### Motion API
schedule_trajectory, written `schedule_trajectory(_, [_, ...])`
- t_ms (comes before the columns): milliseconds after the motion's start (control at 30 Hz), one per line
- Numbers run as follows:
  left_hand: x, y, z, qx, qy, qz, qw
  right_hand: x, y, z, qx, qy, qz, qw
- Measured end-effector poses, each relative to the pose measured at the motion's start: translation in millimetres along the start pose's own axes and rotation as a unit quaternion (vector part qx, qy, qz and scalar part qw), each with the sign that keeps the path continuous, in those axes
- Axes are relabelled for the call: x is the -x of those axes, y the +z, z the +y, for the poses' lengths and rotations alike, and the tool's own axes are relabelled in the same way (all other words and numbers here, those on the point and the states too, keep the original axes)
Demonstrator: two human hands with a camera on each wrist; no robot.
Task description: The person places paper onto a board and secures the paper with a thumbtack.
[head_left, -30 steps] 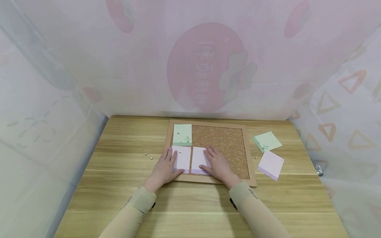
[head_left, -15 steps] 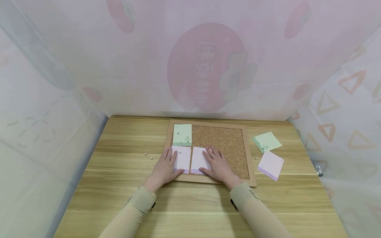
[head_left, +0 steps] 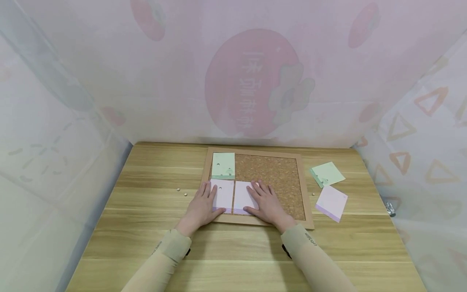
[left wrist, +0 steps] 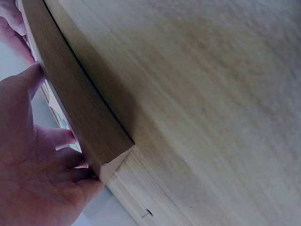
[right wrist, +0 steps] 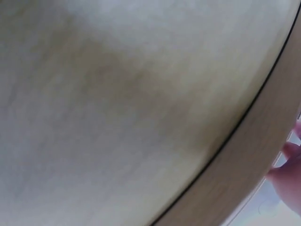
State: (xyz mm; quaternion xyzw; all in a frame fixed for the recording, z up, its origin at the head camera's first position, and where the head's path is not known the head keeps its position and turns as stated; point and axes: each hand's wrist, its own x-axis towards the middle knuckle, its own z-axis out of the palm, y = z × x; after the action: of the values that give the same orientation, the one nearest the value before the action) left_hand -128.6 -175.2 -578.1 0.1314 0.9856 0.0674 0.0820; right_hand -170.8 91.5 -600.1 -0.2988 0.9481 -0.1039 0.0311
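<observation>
A cork board (head_left: 277, 178) in a wooden frame lies on the table. My left hand (head_left: 200, 206) rests with fingers spread across the board's left edge, fingertips and thumb on a purple-edged note sheet (head_left: 226, 196) that bears a thumbtack (head_left: 220, 188). My right hand (head_left: 268, 202) lies flat over the right part of a second purple-edged sheet (head_left: 241, 198) beside it, hiding that part. Above the left sheet is a green-edged sheet (head_left: 223, 164) with a tack near its left side. In the left wrist view, the fingers (left wrist: 66, 136) reach over the frame (left wrist: 80, 89).
Right of the board lie a loose green sheet (head_left: 327, 174) and a loose purple-edged sheet (head_left: 332, 203), with a thumbtack (head_left: 313, 194) near them. Two more tacks, one of them a thumbtack (head_left: 178, 190), lie left of the board. A patterned curtain (head_left: 164, 101) stands behind the table.
My right hand has shifted slightly, and the second purple-edged sheet under it has moved a little to the left, closer to the first. My left hand has stayed in place.
</observation>
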Motion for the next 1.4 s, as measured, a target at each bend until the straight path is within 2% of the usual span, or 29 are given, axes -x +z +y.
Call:
schedule_trajectory(267, [-0.7, 0.1, 1.3, 0.016, -0.002, -0.002, 0.9999, -1, -7, 5, -0.028, -0.012, -0.009, 1.000])
schedule_trajectory(433, [0.8, 0.7, 0.6, 0.016, -0.002, -0.002, 0.9999, -2, -16, 11, -0.063, -0.031, -0.040, 0.997])
schedule_trajectory(600, [1.6, 2.5, -0.6, 0.013, -0.001, 0.006, 0.9999, -2, -20, 14, -0.070, -0.042, -0.064, 0.995])
schedule_trajectory(1000, [0.8, 6.5, -4.9, 0.020, -0.001, 0.022, 0.9996, -1, -19, 16, -0.051, -0.050, -0.038, 0.997])
schedule_trajectory(1200, [2.4, 8.1, -13.6, 0.103, -0.007, 0.037, 0.9940, 0, -19, 15, -0.045, -0.058, -0.038, 0.997])
schedule_trajectory(1400, [6.1, 4.5, -34.8, 0.183, -0.016, 0.107, 0.9772, 1, -17, 16, -0.047, -0.048, -0.045, 0.997])
